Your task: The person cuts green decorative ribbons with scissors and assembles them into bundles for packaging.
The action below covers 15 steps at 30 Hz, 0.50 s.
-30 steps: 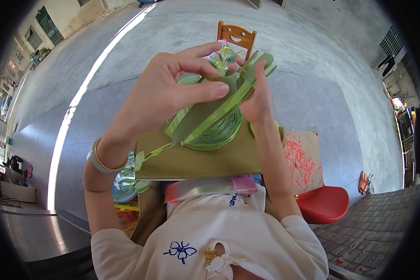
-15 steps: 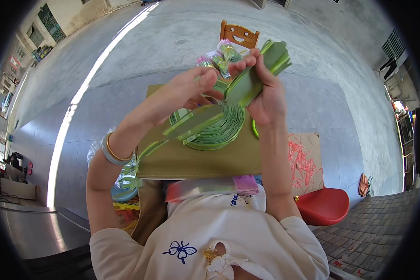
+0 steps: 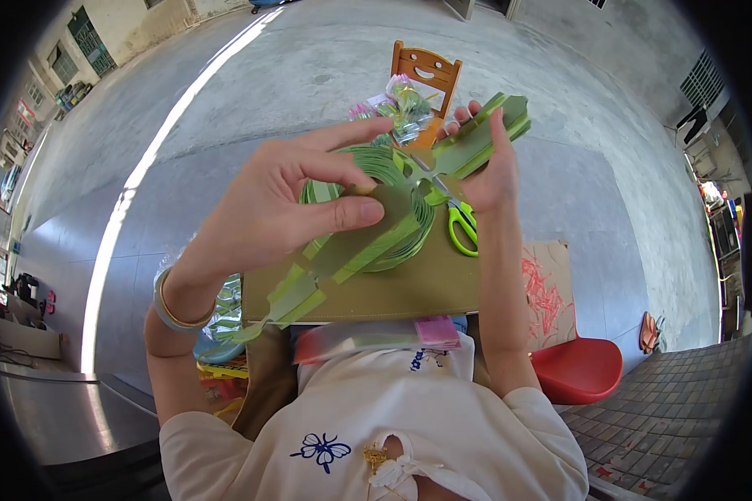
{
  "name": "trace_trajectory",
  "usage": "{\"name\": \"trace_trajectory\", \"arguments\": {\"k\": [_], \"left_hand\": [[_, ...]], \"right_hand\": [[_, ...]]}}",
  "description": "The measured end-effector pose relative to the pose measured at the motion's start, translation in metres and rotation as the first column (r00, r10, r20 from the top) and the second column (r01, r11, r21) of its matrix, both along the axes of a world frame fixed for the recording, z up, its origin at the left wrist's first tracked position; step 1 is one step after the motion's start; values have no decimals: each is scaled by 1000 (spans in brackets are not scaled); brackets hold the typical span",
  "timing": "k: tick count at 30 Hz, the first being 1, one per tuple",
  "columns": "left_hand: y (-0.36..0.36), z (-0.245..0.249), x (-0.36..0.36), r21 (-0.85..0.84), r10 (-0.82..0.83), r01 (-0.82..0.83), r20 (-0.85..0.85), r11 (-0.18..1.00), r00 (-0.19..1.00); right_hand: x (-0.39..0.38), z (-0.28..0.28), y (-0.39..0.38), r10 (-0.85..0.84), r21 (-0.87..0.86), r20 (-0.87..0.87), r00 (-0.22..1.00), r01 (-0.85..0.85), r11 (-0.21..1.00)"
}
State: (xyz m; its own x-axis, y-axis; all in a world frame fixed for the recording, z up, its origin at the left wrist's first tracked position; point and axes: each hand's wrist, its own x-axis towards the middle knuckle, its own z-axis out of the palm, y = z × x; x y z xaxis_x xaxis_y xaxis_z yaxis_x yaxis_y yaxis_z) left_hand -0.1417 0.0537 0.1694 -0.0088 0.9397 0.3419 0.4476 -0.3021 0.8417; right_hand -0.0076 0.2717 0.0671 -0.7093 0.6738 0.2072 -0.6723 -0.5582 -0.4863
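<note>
My left hand pinches a long green plastic strip between thumb and index finger, the other fingers raised. Notches along the strip divide it into sections, and its loose end trails down to the lower left past the table edge. In my right hand lies a folded stack of the same strip, thumb over it and fingertips behind. The strip runs between both hands. Beneath it a large coil of green strip rests on the table, partly hidden. Scissors with bright green handles lie right of the coil.
The olive table stands before me. Beyond it, a wooden chair bears wrapped green and pink bundles. To the right are red scraps on cardboard and a red seat. A clear-and-pink packet lies against my lap.
My left hand has moved down and toward me and now pinches the strip. My right hand has lowered slightly with the folded stack, and the scissors show more fully.
</note>
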Motion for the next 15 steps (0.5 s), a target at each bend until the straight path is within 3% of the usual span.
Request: {"name": "trace_trajectory", "arguments": {"k": [1,2,5,9,12,13,15], "left_hand": [[10,3,3,131,45,-31,-106,991,993],[22,5,6,111,66,-60,-50,992,997],[58,5,3,45,129,-134,85,990,988],[77,-1,-5,-122,238,-216,212,969,948],[72,-8,-6,-165,250,-213,257,963,934],[68,-12,-5,-156,238,-202,262,967,935],[62,-28,-4,-143,180,-130,437,981,881]], "right_hand": [[-8,2,-14,26,13,57,998,-27,1000],[-14,7,-30,53,24,114,992,-56,998],[-30,22,-67,162,-25,-38,986,-163,986],[-25,22,-79,429,261,-133,893,-386,885],[-21,25,-82,338,178,117,934,-354,918],[-20,26,-81,312,177,131,941,-332,927],[-20,29,-75,258,180,158,953,-284,942]]}}
